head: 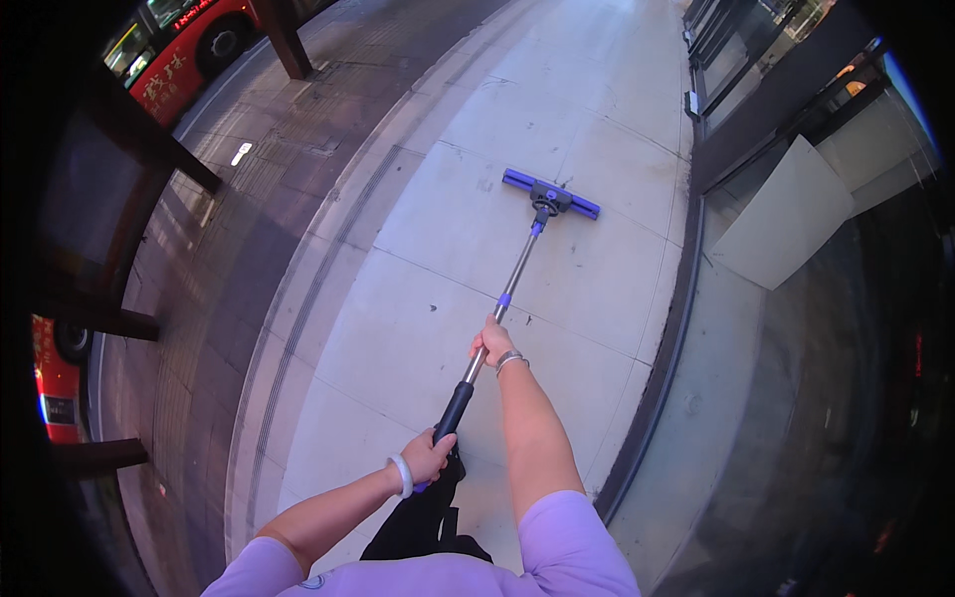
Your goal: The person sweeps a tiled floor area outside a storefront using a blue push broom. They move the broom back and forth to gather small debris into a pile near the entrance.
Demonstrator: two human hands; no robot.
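A sponge mop (520,261) with a metal pole and a purple and grey head stretches away from me over pale paving slabs. Around the lower end of its black grip is my left hand (428,457), a pale bangle on that wrist. Farther up, my right hand (492,342) holds the bare metal pole just below a purple collar; a metal band circles this wrist. The wide mop head (550,195) lies across the floor ahead, slightly right of the middle. Small dark bits of debris (529,320) are scattered on the slabs near the pole.
Glass panels in a dark frame (675,347) run along the right, with a pale sheet (791,213) behind the glass. On the left a grooved strip (321,298) and a step edge border brown paving with dark red posts (280,37). Red buses (168,82) stand beyond.
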